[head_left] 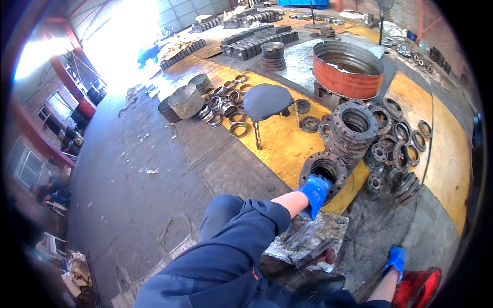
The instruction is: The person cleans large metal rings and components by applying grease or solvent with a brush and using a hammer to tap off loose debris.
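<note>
My left hand (315, 194), in a blue glove, reaches out in front of me. Its fingers curl over the near inner edge of a dark, greasy flange ring (308, 168) with bolt holes around its rim. Just behind that ring leans a tall stack of similar flange rings (354, 134). Low on the right is my right hand (395, 257), also gloved in blue, close to a red, round-edged object (422, 286). The fingers of that hand are too small and bunched to read, and I see nothing in it.
Loose rings and flanges (398, 136) crowd the right of the stack. A grey-topped stool (267, 101) stands beyond, near bearing-like rings (226, 105) and metal drums (186, 101). Behind is a red tub of dark liquid (348, 77). A grimy sheet-covered block (313, 236) lies below my left hand.
</note>
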`<state>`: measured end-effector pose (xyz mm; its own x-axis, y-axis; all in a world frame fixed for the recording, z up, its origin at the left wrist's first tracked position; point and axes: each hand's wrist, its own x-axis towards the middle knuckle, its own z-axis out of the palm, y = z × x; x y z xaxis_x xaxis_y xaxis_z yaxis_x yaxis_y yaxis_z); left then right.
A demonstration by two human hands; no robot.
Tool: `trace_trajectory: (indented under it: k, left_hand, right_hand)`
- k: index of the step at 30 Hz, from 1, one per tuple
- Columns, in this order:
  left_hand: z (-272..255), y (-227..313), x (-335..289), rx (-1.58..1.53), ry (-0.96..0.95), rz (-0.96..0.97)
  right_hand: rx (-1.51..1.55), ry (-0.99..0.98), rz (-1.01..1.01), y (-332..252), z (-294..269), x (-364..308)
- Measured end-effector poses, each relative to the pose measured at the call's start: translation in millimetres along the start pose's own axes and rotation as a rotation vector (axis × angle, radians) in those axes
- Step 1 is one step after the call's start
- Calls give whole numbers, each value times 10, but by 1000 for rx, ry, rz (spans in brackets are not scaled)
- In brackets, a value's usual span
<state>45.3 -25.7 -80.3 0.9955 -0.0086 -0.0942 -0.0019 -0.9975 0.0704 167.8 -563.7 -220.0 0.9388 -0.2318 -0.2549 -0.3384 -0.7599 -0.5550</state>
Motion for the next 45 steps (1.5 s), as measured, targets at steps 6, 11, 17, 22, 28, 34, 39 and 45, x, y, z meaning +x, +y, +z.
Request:
trace_trajectory:
  k: [6,11,17,22,28,34,39,45]
  left_hand:
    - [69,9,294,72,-104,286]
    - [423,-470,355,-392,-151,466]
    - [325,-6,607,-206,-241,281]
    - [402,-28,660,-217,-271,262]
    - [391,-74,669,-240,-316,205]
    - [332,4,789,-181,-467,100]
    - [636,-232,640,-317,-483,-35]
    - [660,-231,686,-644,-509,-252]
  right_hand:
    - [59,-37,-48,-229,-217,-376]
    - [-115,-83,-34,-853,-103,-167]
    - [-201,20,165,-781,116,529]
    - [-43,92,125,-1087,241,868]
    - [-50,245,131,-1159,325,1884]
    - [-118,386,180,-1079,302,2800]
    - [-148,363,114,-1343,390,2960]
    - [-169,269,164,-1315,364,2849]
